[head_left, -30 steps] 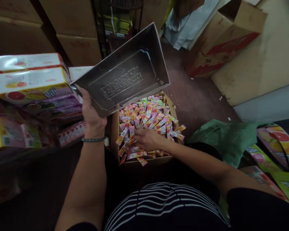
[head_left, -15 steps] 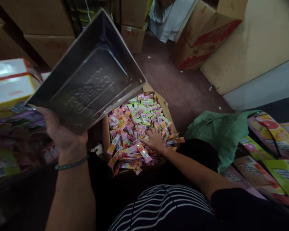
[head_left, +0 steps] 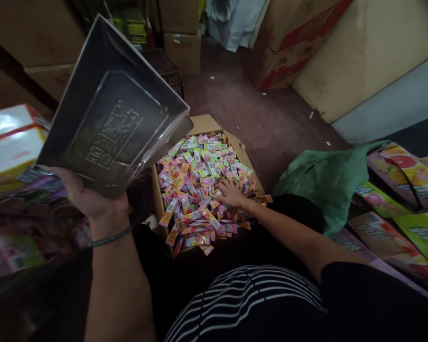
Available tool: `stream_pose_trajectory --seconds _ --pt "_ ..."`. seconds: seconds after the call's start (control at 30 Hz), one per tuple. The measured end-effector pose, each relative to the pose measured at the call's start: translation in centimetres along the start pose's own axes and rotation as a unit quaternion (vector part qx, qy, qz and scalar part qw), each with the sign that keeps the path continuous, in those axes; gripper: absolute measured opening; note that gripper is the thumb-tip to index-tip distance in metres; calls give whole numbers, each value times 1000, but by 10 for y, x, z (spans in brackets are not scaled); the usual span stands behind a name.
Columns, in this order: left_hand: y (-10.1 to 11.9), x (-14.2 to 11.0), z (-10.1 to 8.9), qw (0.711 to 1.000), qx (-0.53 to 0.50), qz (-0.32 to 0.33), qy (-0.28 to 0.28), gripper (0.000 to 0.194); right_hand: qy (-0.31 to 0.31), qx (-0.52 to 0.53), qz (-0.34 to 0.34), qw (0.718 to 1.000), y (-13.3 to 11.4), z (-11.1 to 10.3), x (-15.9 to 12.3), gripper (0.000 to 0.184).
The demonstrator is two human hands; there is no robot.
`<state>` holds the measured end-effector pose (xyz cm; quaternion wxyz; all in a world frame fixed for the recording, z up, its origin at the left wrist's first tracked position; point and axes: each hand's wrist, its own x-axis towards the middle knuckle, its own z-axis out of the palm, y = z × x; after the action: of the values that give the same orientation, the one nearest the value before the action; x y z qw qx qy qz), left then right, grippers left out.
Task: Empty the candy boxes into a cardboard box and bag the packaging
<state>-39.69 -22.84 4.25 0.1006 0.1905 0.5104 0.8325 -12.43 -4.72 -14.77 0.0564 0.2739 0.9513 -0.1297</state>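
Observation:
My left hand [head_left: 89, 197] grips the lower edge of an empty grey metal tin [head_left: 117, 114], held tilted up above the left side of a cardboard box [head_left: 205, 124]. The box is heaped with several small pink, yellow and green sachets [head_left: 196, 180]. My right hand [head_left: 230, 194] lies on the pile near its right side, fingers spread and pressed into the sachets. Some sachets spill over the box's near edge.
Stacked printed cartons [head_left: 12, 142] stand at the left. A green cloth [head_left: 324, 187] and flat colourful cartons [head_left: 403, 199] lie at the right. Brown cardboard boxes [head_left: 288, 42] line the back, with dark floor [head_left: 257, 118] between.
The tin has swung up and to the left in my left hand. My right hand has shifted from the pile's near left toward its right side.

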Motion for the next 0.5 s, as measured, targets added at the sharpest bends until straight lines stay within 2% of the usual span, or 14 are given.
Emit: stream_pose_trajectory --seconds 0.1,0.17,0.23,0.3,0.4,0.5 --pt "3 -4 -13 1000 -14 -7 27 67 2 -20 -38 999 -23 -31 -20 55" --pt "5 -8 -24 999 -29 0 31 63 22 -34 -113 993 -46 -33 -35 69" --pt "8 -11 -34 999 -41 8 21 59 14 -42 -203 978 -70 -18 -41 79" --pt "12 -13 -44 999 -34 9 13 56 -11 -47 -260 964 -85 9 -36 79" --pt "15 -13 -54 999 5 11 36 56 -44 -45 -277 959 -88 49 -14 78" --pt "17 -9 -57 996 21 13 85 61 -62 -38 -268 961 -85 66 2 82"
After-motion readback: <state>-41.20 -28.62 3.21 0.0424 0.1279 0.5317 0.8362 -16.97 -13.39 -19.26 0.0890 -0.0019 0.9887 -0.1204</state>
